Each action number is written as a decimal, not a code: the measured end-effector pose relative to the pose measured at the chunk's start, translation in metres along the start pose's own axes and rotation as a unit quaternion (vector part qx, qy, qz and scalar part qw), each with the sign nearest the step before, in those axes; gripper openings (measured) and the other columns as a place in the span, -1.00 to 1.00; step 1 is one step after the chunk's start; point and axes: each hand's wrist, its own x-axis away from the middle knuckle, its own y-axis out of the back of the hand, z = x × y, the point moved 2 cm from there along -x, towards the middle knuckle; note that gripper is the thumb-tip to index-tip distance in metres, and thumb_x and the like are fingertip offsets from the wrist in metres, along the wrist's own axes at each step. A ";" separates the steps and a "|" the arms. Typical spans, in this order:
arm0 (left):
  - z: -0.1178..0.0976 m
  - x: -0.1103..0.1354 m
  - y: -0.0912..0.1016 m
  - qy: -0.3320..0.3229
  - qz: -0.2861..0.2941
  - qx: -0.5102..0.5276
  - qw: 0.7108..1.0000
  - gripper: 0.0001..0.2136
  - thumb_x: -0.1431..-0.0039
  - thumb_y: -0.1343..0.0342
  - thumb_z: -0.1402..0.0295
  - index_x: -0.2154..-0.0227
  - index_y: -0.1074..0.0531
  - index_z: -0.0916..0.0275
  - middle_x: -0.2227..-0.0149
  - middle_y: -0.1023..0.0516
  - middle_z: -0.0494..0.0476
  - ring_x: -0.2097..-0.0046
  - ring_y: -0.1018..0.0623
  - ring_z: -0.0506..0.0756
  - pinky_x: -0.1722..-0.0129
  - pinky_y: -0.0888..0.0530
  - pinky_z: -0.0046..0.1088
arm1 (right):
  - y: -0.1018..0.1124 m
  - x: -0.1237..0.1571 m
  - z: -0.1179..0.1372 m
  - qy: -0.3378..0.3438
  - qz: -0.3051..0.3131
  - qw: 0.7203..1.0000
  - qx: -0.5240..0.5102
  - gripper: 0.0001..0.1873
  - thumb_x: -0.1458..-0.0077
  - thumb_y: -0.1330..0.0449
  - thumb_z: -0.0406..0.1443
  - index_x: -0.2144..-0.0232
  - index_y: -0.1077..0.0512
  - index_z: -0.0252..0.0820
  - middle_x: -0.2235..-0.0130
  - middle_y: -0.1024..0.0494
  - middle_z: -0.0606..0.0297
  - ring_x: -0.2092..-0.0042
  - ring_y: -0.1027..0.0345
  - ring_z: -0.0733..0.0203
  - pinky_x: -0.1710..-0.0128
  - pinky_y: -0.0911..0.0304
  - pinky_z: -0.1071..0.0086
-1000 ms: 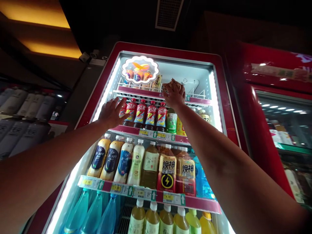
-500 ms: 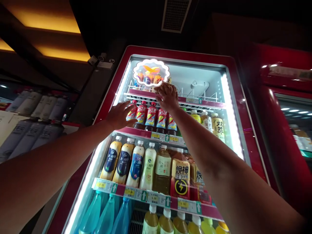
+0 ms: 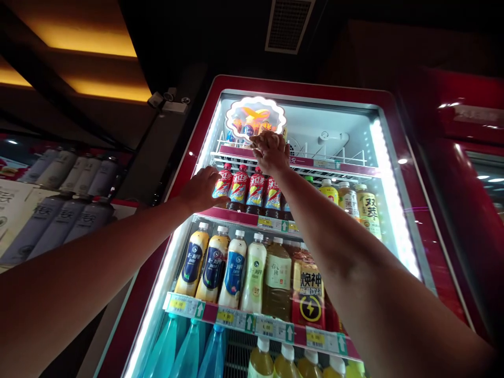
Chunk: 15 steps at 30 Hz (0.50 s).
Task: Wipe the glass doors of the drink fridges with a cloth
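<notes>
A bare right forearm [image 3: 346, 252] is hiding part of a gold-and-red plastic bottle [image 3: 307, 289]; the lower edge is cutting off slender turquoise plastic bottles [image 3: 188, 350]; blur is obscuring what, if anything, the bare right hand [image 3: 272, 153] is holding.

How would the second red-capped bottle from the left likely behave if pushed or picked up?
The bottle is probably heavy for its size, since dark drink shows below its label. Pushed near its red cap, it may tip, as it stands upright and is taller than wide. Close neighbours on both sides would likely limit sideways tipping.
</notes>
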 end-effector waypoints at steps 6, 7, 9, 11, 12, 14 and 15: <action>0.008 0.015 0.004 -0.020 -0.012 0.002 1.000 -0.32 -0.18 -0.21 -0.13 -0.18 -0.45 0.29 -0.20 -0.41 0.40 -0.19 -0.36 0.38 -0.25 -0.32 0.01 | -0.009 -0.004 0.027 0.063 0.010 0.998 -0.021 -0.35 -0.37 0.06 0.06 -0.42 -0.21 0.14 -0.52 -0.03 0.46 -0.54 0.32 -0.15 -0.50 0.30 -0.19; 0.009 0.016 0.005 -0.023 -0.011 0.002 1.000 -0.31 -0.19 -0.17 -0.16 -0.19 -0.44 0.29 -0.21 -0.41 0.41 -0.18 -0.38 0.37 -0.24 -0.33 0.00 | -0.009 -0.005 0.031 0.070 0.016 0.997 -0.024 -0.35 -0.38 0.08 0.06 -0.43 -0.20 0.15 -0.52 -0.03 0.47 -0.54 0.30 -0.11 -0.51 0.29 -0.17; 0.011 0.018 0.005 -0.029 -0.009 0.002 1.000 -0.26 -0.20 -0.11 -0.20 -0.23 -0.41 0.28 -0.21 -0.41 0.41 -0.17 -0.40 0.37 -0.22 -0.34 -0.02 | -0.008 -0.009 0.037 0.052 0.027 0.998 -0.029 -0.35 -0.39 0.10 0.05 -0.44 -0.16 0.15 -0.52 0.00 0.48 -0.54 0.31 -0.11 -0.50 0.27 -0.18; 0.013 0.020 0.004 -0.036 -0.015 0.004 0.999 -0.18 -0.20 -0.08 -0.23 -0.31 -0.31 0.31 -0.20 -0.44 0.41 -0.18 -0.42 0.36 -0.23 -0.35 -0.03 | -0.008 -0.014 0.042 0.005 0.029 0.999 -0.025 -0.36 -0.39 0.08 0.02 -0.44 -0.15 0.16 -0.53 0.05 0.49 -0.54 0.36 -0.17 -0.49 0.30 -0.23; 0.015 0.021 0.004 -0.042 -0.022 0.008 0.999 -0.16 -0.20 -0.07 -0.24 -0.33 -0.26 0.33 -0.19 -0.45 0.41 -0.18 -0.43 0.36 -0.24 -0.36 -0.03 | -0.009 -0.015 0.046 -0.012 0.030 0.999 -0.022 -0.36 -0.38 0.05 0.01 -0.44 -0.15 0.15 -0.54 0.07 0.48 -0.54 0.39 -0.21 -0.49 0.33 -0.25; 0.019 0.023 0.002 -0.064 -0.037 0.019 0.997 -0.18 -0.23 -0.05 -0.22 -0.30 -0.28 0.38 -0.19 -0.47 0.43 -0.18 -0.45 0.35 -0.25 -0.37 -0.03 | -0.013 -0.015 0.057 -0.005 0.030 0.999 -0.015 -0.35 -0.37 0.01 -0.01 -0.44 -0.17 0.14 -0.54 0.09 0.49 -0.55 0.44 -0.23 -0.50 0.38 -0.24; 0.021 0.025 0.001 -0.077 -0.043 0.023 0.996 -0.22 -0.25 -0.05 -0.20 -0.26 -0.33 0.39 -0.19 -0.48 0.44 -0.19 -0.46 0.35 -0.25 -0.38 -0.03 | -0.016 -0.014 0.062 0.012 0.029 0.999 -0.012 -0.35 -0.36 0.00 -0.01 -0.43 -0.18 0.14 -0.54 0.10 0.50 -0.55 0.45 -0.22 -0.50 0.39 -0.22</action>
